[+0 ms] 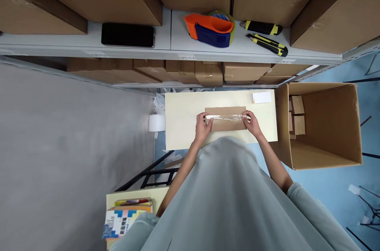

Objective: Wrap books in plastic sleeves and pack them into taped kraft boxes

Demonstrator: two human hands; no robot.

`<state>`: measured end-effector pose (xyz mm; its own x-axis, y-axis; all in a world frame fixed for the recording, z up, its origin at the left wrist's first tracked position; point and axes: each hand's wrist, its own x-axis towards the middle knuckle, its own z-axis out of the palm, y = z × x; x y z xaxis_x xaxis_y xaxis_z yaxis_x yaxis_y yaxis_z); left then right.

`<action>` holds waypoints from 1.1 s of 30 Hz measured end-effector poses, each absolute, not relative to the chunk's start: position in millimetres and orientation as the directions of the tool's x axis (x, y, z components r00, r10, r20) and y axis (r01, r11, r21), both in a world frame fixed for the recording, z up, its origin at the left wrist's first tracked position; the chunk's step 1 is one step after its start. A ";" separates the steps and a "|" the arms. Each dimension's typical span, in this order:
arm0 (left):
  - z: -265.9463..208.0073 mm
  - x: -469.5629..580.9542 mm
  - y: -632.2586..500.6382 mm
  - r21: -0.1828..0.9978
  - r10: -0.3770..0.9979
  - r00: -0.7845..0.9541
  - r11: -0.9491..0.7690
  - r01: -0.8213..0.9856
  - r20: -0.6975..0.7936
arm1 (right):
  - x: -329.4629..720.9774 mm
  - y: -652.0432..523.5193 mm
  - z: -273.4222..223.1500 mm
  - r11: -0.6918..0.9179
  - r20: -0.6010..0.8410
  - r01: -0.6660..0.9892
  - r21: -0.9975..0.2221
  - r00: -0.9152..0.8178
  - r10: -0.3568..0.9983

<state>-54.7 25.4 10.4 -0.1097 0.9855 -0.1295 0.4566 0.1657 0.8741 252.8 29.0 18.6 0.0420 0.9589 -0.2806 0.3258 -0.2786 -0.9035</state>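
Box (227,125) lies on the table (182,122) before you, a strip of clear tape (224,117) running along its top. Your left hand (203,127) grasps its left end, thumb on the upper face; your right hand (252,124) grasps the right end, fingers at the tape's end. A white card (261,97) lies near the table's far right corner. Just beside the table, an open carton (331,120) holds smaller boxes (298,125). On the shelf (178,40) ahead sit a phone (128,35), a tape dispenser (212,37) and two cutters (264,28).
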 end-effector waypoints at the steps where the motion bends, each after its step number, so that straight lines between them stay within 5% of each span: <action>1: 9.0 -53.4 26.1 0.875 0.985 -0.117 0.164 0.455 -0.124 | 252.9 30.8 18.0 -0.279 -0.283 0.330 -0.902 0.036 0.958; 10: 1.0 -37.0 26.7 0.888 0.982 -0.182 0.121 0.444 -0.043 | 224.5 17.3 10.4 -0.175 -0.145 0.437 -0.883 0.101 0.984; 33: -6.1 -32.0 18.5 0.886 0.975 -0.212 0.157 0.437 -0.068 | 219.7 5.6 0.6 -0.185 -0.117 0.477 -0.859 0.168 0.979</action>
<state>-32.0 18.5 -6.1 -0.2119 0.9749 -0.0681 0.4373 0.1569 0.8855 219.7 5.6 0.6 0.1677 0.9788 -0.1175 0.4771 -0.1849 -0.8592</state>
